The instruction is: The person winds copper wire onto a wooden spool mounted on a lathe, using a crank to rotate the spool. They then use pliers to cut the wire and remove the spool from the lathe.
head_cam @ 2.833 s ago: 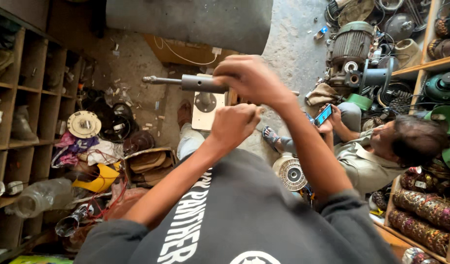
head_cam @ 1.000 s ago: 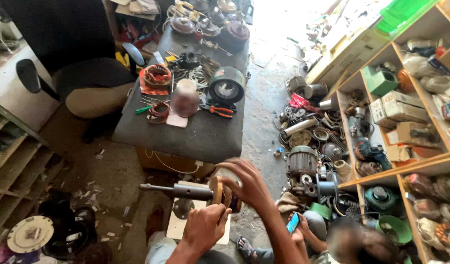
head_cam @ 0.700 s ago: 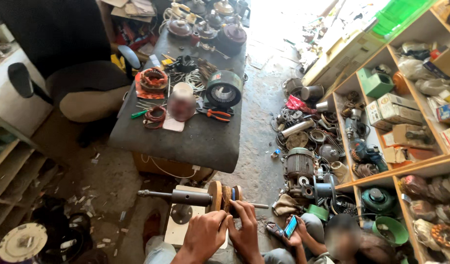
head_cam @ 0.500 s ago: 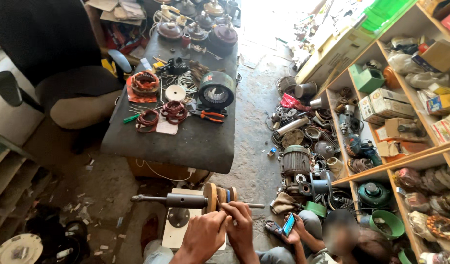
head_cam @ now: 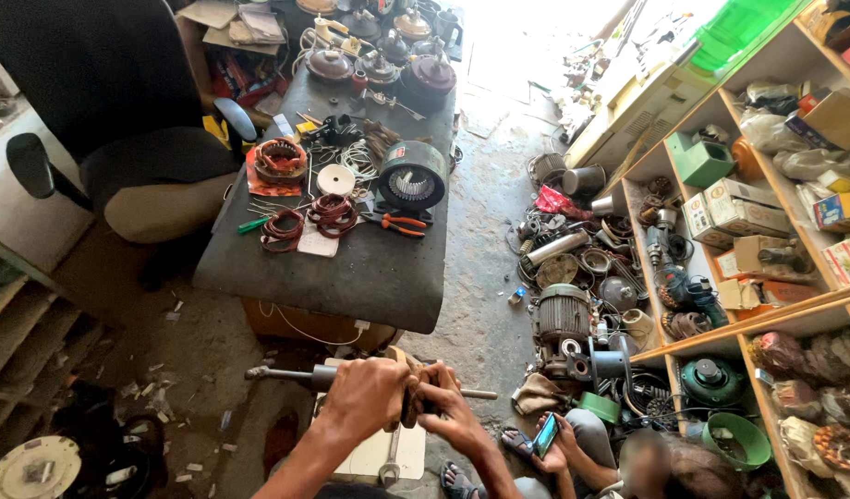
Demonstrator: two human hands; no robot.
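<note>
Rotor shaft's [head_cam: 286, 374] middle behind hands [head_cam: 402, 402]

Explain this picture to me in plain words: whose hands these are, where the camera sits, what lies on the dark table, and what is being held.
There is no machine here. The one picture comes from a camera worn on a person's head, looking down, so the two bare arms rising from the bottom edge are that person's own.

The left hand and the right hand close together on a long metal shaft that sticks out to the left, with a round part between the hands that they mostly hide.

Beyond them stands a dark table. On it lie copper wire coils, a round motor housing, orange-handled pliers and a white disc.

Low on the right, another person sits holding a phone. Motor parts litter the floor, and shelves of boxes stand at the right.
</note>
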